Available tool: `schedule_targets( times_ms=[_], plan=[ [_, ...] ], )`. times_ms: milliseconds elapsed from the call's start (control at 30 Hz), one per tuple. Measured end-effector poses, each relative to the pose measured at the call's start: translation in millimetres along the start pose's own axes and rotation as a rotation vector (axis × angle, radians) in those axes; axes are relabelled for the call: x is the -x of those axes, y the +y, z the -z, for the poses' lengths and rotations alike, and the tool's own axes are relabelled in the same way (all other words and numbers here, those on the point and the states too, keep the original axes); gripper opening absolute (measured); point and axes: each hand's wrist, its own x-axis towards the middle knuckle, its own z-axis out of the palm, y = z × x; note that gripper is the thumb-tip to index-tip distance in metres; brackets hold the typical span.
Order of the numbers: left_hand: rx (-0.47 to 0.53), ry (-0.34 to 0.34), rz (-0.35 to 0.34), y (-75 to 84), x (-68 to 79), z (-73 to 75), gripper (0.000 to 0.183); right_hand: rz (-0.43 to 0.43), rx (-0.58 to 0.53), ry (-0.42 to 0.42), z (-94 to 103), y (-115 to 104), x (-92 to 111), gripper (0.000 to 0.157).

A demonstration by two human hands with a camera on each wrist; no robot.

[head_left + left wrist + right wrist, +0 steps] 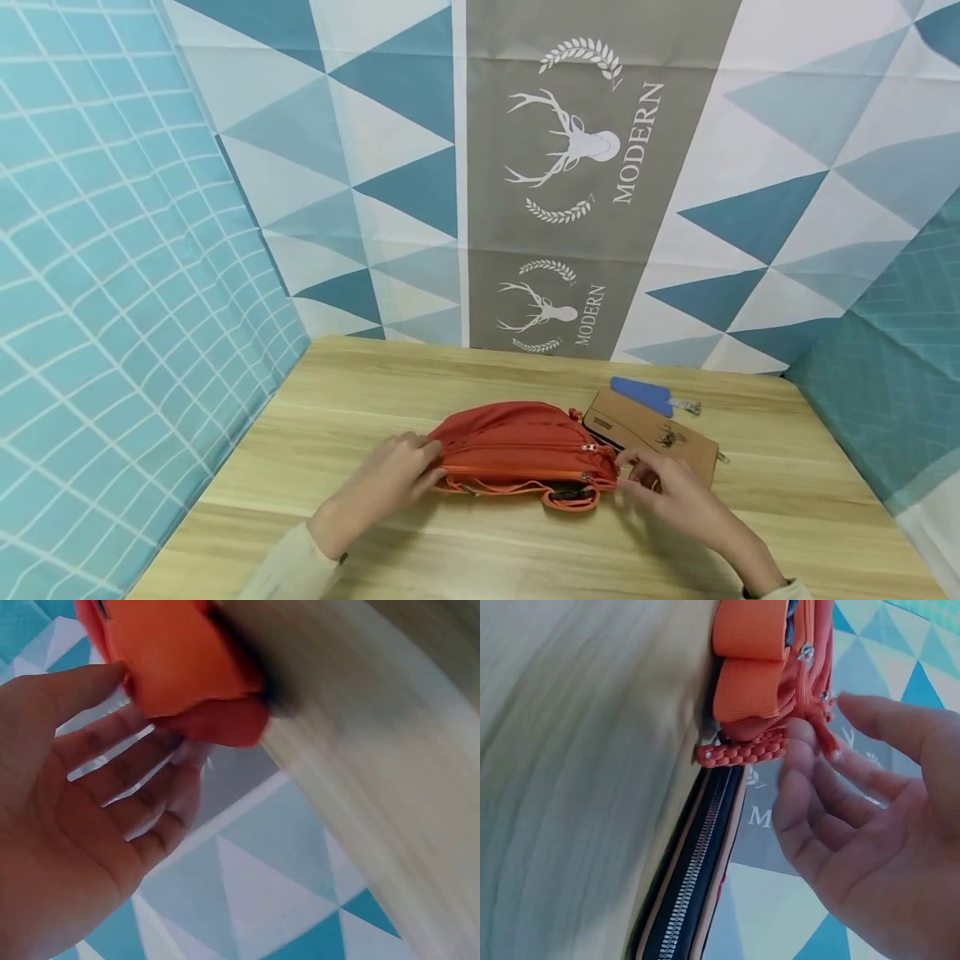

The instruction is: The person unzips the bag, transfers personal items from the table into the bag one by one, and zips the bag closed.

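A red waist bag (510, 442) with orange zips and straps lies on the wooden table. At its left end my left hand (393, 471) pinches the fabric. In the left wrist view the thumb (90, 686) touches one side of the bag (180, 667), while the other fingers reach behind it. My right hand (675, 492) is at the bag's right end, its fingers loosely bent and the thumb apart. In the right wrist view the fingertips (801, 739) are against a short red loop (825, 739) by the zip; a grip on it does not show.
A brown zip wallet (652, 433) with a deer print lies beside the bag, partly behind the right hand. Beyond it is a blue card holder (641, 395) with a metal clip. Patterned cloth (390, 167) hangs behind the table (360, 383) and along its sides.
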Motion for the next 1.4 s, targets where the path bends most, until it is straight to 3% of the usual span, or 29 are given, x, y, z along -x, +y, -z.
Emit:
schedule_targets(
  times_ms=[133,233,300,433,500,600,700,767,833,900,967,1033,1100,1200,1300,1400],
  plan=[
    [0.045,-0.027,-0.047,23.1,-17.4,7.2,0.015,-0.041,0.058,0.027,-4.0,7,-8,0.04],
    [0.077,-0.071,-0.106,44.5,-37.2,8.8,0.019,-0.068,0.114,0.032,-8.8,11,-15,0.043],
    [0.087,-0.094,-0.155,59.3,-50.7,8.1,0.021,-0.088,0.138,0.04,-10.7,12,-18,0.033],
    [0.09,-0.077,-0.238,83.0,-75.9,0.8,0.025,-0.103,0.182,0.115,-10.9,9,-19,0.004],
    [0.089,-0.053,-0.264,90.5,-87.7,-5.9,0.028,-0.092,0.169,0.153,-9.5,4,-18,0.011],
    [0.093,-0.016,-0.294,97.4,-104.2,-19.6,0.039,-0.052,0.07,0.133,-6.7,-3,-18,0.013],
    [0.121,-0.001,-0.33,102.5,-117.5,-34.0,0.045,-0.007,-0.104,0.028,-4.1,-8,-18,0.015],
    [0.127,0.004,-0.351,104.9,-123.6,-42.5,0.039,0.027,-0.234,-0.055,-3.0,-9,-19,0.017],
    [0.127,-0.004,-0.359,106.3,-127.4,-48.7,0.027,0.054,-0.329,-0.1,-2.8,-9,-19,0.02],
    [0.118,-0.018,-0.356,106.1,-129.6,-52.4,0.015,0.066,-0.353,-0.069,-4.7,-6,-20,0.023],
    [0.118,-0.03,-0.345,104.8,-130.8,-53.9,0.011,0.049,-0.309,0.019,-8.5,-4,-22,0.021],
    [0.136,-0.05,-0.329,102.3,-130.2,-52.8,0.013,0.023,-0.198,0.111,-14.4,-1,-24,0.018],
    [0.151,-0.065,-0.314,99.5,-128.0,-50.2,0.022,-0.007,-0.085,0.149,-21.3,1,-27,0.02],
    [0.184,-0.108,-0.307,96.6,-123.9,-47.3,0.038,-0.007,0.018,0.119,-29.6,5,-29,0.02],
    [0.204,-0.168,-0.305,93.6,-118.6,-44.5,0.059,-0.004,0.046,0.106,-33.8,7,-28,0.013],
    [0.253,-0.225,-0.291,89.9,-113.6,-43.3,0.068,0.009,0.049,0.103,-35.7,7,-29,0.008]
  ],
)
